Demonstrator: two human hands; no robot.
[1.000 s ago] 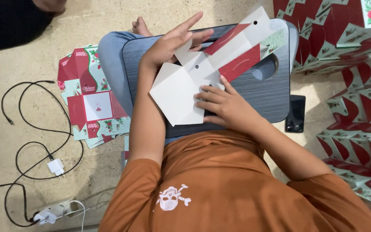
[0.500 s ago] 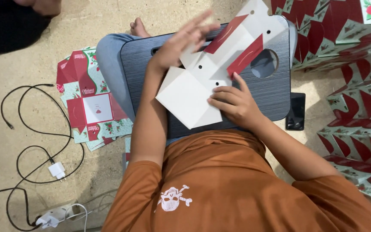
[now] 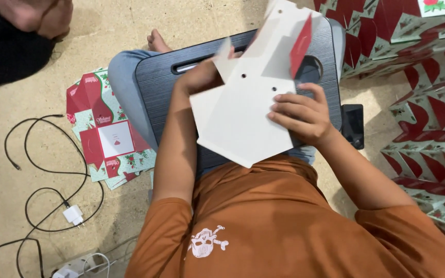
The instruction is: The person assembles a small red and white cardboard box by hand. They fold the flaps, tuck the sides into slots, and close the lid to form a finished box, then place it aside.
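far left: black cables (image 3: 42, 170) looped over the sandy floor (image 3: 104, 46), and we saw a white charger (image 3: 73, 214) lying among them, with a white power strip (image 3: 75, 266) near the bottom edge.
top left corner: another person's hand (image 3: 34, 15) sat above a dark garment, well apart from our own work.
left of the knee: a small pile of flat red and green printed cartons (image 3: 110, 135) lay on the floor, just beside our leg in blue jeans (image 3: 122, 85).
lap: a dark lap desk (image 3: 158, 98) rested across our legs, and we worked above it.
left hand: our left hand (image 3: 199, 77) reached behind the left edge of the cardboard sheet (image 3: 243, 116); its fingers were hidden by the sheet, so we could not tell how it gripped.
cardboard sheet: it was a white unfolded box blank with two small holes and a red flap at the top, tilted up over the lap desk, between both hands and in front of our orange shirt (image 3: 263, 226).
right hand: our right hand (image 3: 300, 116) lay on the sheet's right side, fingers curled on its white face and holding it.
right of the desk: a black phone (image 3: 353, 126) lay on the floor, touching the desk's edge as far as we could see.
far right: rows of red and green cartons (image 3: 428, 103) were stacked in overlapping lines.
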